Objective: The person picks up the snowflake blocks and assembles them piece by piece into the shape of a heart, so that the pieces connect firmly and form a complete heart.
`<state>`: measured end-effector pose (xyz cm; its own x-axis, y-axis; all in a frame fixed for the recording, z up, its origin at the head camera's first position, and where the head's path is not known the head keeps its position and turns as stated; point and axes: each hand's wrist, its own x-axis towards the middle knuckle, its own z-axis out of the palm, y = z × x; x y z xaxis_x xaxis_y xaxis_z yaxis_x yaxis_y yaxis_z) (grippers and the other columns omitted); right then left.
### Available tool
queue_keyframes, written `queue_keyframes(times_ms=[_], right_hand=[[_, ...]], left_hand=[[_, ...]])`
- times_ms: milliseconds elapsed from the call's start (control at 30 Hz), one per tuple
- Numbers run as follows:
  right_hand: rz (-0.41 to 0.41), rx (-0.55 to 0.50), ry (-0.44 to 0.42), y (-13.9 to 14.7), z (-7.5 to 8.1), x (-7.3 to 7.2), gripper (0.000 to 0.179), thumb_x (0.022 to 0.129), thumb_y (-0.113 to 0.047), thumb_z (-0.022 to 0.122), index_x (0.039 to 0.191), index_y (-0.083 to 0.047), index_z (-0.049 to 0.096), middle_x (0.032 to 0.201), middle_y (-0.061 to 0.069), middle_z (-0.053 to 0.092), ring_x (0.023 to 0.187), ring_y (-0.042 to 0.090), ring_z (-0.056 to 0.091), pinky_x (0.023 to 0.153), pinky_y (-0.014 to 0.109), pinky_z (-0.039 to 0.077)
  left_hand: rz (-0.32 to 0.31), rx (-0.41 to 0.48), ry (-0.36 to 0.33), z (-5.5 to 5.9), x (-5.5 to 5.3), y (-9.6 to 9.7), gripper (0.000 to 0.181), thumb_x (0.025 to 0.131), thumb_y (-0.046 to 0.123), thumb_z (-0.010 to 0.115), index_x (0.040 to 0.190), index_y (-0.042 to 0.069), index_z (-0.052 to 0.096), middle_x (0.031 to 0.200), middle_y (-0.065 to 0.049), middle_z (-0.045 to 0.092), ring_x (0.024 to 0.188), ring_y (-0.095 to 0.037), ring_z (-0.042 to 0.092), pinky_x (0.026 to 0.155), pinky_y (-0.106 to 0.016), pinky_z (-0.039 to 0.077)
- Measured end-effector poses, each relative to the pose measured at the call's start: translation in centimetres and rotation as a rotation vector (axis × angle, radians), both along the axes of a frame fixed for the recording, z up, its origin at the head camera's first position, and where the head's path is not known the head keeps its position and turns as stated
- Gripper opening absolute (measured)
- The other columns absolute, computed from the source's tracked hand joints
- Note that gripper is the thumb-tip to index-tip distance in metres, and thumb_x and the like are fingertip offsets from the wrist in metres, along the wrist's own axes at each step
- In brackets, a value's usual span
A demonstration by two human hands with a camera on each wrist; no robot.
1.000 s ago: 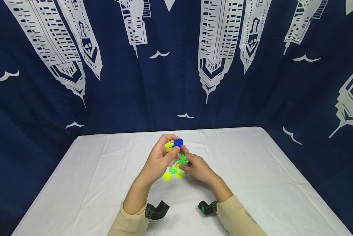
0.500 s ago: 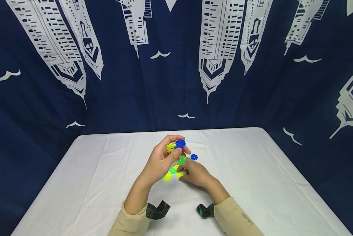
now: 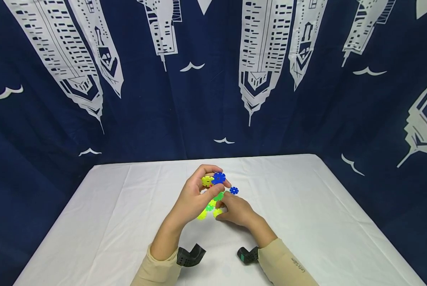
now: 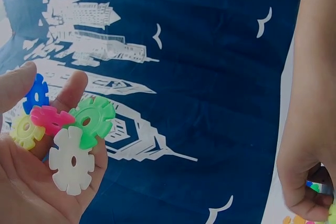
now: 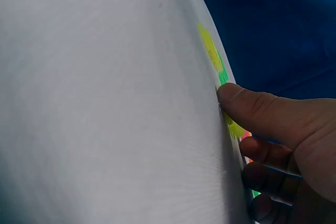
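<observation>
My left hand (image 3: pixel 195 194) is raised over the table, its thumb pressing a cluster of joined notched, flower-shaped plastic discs against the fingers. The left wrist view shows a blue disc (image 4: pixel 37 94), a yellow disc (image 4: pixel 26 130), a pink disc (image 4: pixel 51 120), a green disc (image 4: pixel 95 119) and a white disc (image 4: pixel 72 161) in that cluster. Lower and to the right, my right hand (image 3: pixel 237 209) pinches the edge of a loose yellow disc (image 3: pixel 217 213) at the table. In the right wrist view the thumb partly covers this yellow disc (image 5: pixel 235 127).
Several loose discs lie by the right hand, among them another yellow disc (image 3: pixel 201 215), a green disc (image 3: pixel 209 207) and a blue disc (image 3: pixel 234 190). A white cloth covers the table (image 3: pixel 127 222). Behind it hangs a dark blue printed curtain (image 3: pixel 199 103).
The right hand has moved down and toward the person to the yellow disc, uncovering the loose blue disc behind it. The left hand has shifted slightly right with the cluster.
</observation>
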<state>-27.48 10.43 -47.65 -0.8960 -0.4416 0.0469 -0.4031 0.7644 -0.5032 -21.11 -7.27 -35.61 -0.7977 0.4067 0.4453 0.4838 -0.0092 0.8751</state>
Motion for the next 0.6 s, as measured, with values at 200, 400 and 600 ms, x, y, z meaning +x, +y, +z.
queue_keyframes(times_ms=[200, 400, 600], right_hand=[[0.031, -0.038, -0.007, 0.2, 0.2, 0.0, 0.027, 0.082, -0.022, 0.083, 0.094, -0.019, 0.059, 0.077, -0.007, 0.057, 0.072, 0.009, 0.051, 0.065, 0.025, 0.042], [0.054, -0.172, 0.062, 0.9, 1.5, 0.0, 0.04, 0.085, -0.011, 0.079, 0.122, -0.011, 0.063, 0.077, -0.005, 0.062, 0.061, 0.006, 0.052, 0.058, 0.021, 0.047], [-0.018, -0.379, 0.122, 2.1, 4.2, 0.2, 0.016, 0.094, -0.016, 0.069, 0.109, -0.013, 0.063, 0.08, 0.0, 0.067, 0.059, 0.012, 0.058, 0.056, 0.023, 0.05]], left_hand=[[-0.006, 0.032, 0.009, 0.0, 0.0, 0.0, 0.032, 0.099, 0.008, 0.06, 0.126, 0.004, 0.045, 0.108, -0.021, 0.072, 0.101, -0.016, 0.07, 0.091, -0.024, 0.054], [0.058, 0.011, 0.014, 0.1, 0.2, -0.1, 0.034, 0.098, 0.008, 0.061, 0.128, 0.003, 0.046, 0.111, -0.019, 0.071, 0.102, -0.02, 0.07, 0.092, -0.028, 0.054], [0.098, -0.033, 0.017, 0.3, 0.3, -0.1, 0.033, 0.098, 0.008, 0.062, 0.129, 0.005, 0.052, 0.111, -0.016, 0.068, 0.096, -0.008, 0.068, 0.082, -0.028, 0.058]])
